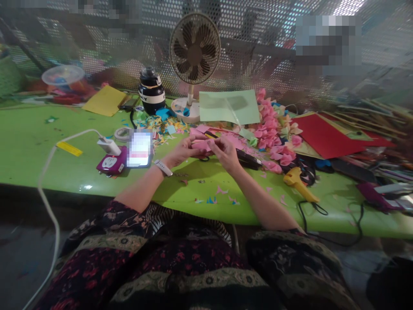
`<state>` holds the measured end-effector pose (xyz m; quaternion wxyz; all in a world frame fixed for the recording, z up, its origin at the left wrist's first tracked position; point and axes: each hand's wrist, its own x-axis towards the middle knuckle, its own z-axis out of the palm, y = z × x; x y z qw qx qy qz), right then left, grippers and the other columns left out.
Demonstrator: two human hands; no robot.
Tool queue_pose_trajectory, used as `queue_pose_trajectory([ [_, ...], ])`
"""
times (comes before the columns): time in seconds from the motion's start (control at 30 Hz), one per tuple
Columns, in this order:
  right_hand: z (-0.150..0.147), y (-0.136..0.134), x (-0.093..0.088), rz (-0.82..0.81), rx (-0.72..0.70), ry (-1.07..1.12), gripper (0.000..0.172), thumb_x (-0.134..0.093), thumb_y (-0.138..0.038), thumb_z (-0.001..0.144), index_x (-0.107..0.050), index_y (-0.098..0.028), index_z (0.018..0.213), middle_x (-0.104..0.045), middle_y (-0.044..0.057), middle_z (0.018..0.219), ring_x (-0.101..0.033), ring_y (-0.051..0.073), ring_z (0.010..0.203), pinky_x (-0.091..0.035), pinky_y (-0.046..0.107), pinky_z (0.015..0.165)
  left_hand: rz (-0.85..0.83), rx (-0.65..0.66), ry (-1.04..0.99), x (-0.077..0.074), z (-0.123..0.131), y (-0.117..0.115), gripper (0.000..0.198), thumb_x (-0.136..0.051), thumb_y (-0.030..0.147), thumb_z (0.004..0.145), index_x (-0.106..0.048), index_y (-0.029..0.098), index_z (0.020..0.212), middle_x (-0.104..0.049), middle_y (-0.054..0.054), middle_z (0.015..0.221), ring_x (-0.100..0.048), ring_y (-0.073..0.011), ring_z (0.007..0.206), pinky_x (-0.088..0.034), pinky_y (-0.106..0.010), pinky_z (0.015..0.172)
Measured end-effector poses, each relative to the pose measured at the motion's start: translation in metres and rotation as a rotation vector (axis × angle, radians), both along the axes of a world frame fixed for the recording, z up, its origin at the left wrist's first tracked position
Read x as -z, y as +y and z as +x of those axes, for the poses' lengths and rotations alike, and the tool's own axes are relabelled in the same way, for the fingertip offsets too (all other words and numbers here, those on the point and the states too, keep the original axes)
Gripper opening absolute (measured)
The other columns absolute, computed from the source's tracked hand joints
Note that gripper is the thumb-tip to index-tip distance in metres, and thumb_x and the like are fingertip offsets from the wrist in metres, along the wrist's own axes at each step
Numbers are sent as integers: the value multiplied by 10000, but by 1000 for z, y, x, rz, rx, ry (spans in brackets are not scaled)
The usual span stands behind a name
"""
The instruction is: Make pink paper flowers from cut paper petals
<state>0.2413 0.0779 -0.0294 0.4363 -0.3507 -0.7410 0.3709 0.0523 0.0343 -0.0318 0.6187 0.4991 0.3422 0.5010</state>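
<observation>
Pink paper (201, 145) sits between the fingers of the left hand (182, 151) and the right hand (227, 154), above the counter (180, 189), and the step in hand looks like folding or shaping it, which seems to call next for a light, steady pinch. Both forearms angle inward, the left fingers closed on one end and the right thumb and fingertips pinching the other, with pink paper petals (269, 122) lying beyond the right fingers.

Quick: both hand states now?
Left hand: closed, holding pink paper.
Right hand: closed, fingertips and thumb at the same paper's edge.
</observation>
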Motion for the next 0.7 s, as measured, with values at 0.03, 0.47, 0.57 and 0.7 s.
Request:
queue_pose_trajectory([
  [0.03, 0, 0, 0, 24, 11, -16, 552, -617, -779, 843, -525, -241, 759, -524, -5, 685, -493, 150, 618, -436, 304, 566, 0, 1, 3, 0, 0, 0, 621, -899, 236, 740, -613, 146, 1284, -775, -95, 1019, -778, -204, 919, -612, -382, 919],
  [0.47, 3, -1, -9, -107, -102, -55, 575, -713, -749, 762, -528, -215, 656, -466, -40, 574, -399, 106, 540, -311, 271, 508, 25, -34, 49, -4, -2, 0, 611, -909, 274, 724, -557, 148, 1207, -768, -86, 979, -764, -180, 817, -624, -342, 831],
  [0.57, 3, 0, -12, -183, -223, -81, 565, -718, -748, 745, -613, -196, 687, -513, -35, 557, -413, 101, 514, -313, 266, 490, 23, -23, 52, -3, -3, 1, 628, -913, 267, 718, -548, 138, 1213, -760, -93, 994, -762, -182, 798, -631, -349, 819],
  [0.7, 7, 4, -18, -199, -268, -76, 556, -732, -724, 752, -594, -198, 634, -524, -31, 535, -411, 93, 495, -319, 258, 482, 7, -4, 67, -4, -6, 2, 625, -907, 267, 726, -544, 149, 1222, -762, -88, 969, -766, -188, 818, -628, -340, 818],
])
